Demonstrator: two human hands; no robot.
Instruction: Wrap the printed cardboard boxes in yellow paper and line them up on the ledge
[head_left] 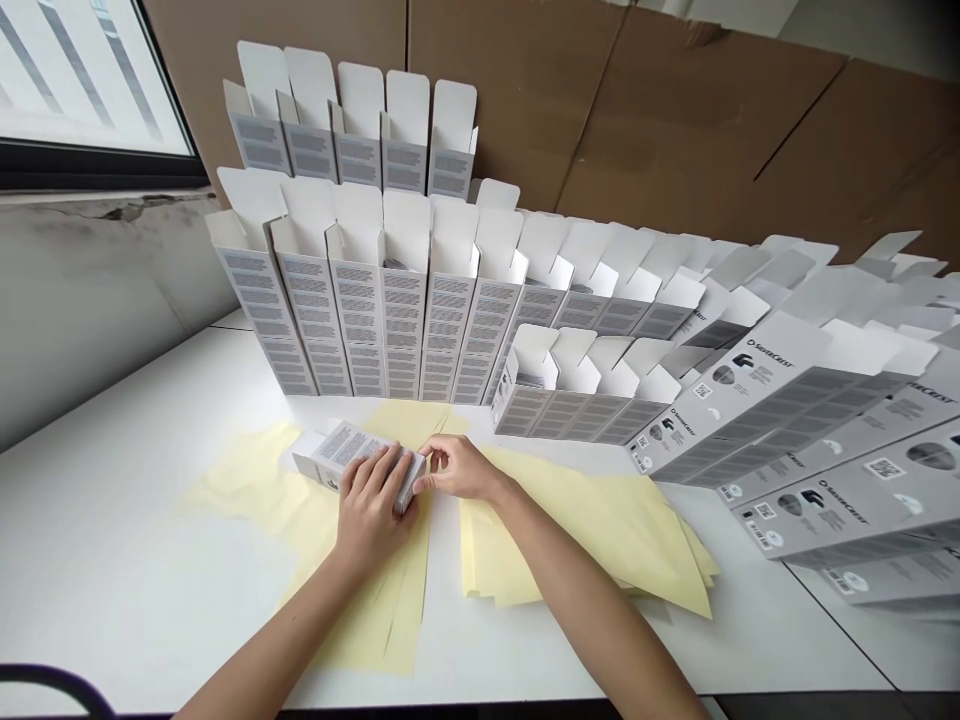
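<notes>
A small printed carton lies on its side over yellow paper sheets, its far left end showing white flaps. My left hand is wrapped over the carton's near part, fingers across the printed face. At the carton's right end, my right hand is bent with thumb and fingertips touching the edge there. Exactly what those fingertips pinch is hidden from this angle. To the right, under my right forearm, rests a stack of yellow paper sheets.
Rows of upright open-topped cartons line the back of the white table. Larger SilverCrest cartons crowd the right side. Brown cardboard stands behind them. A dark curved object is at the lower left edge.
</notes>
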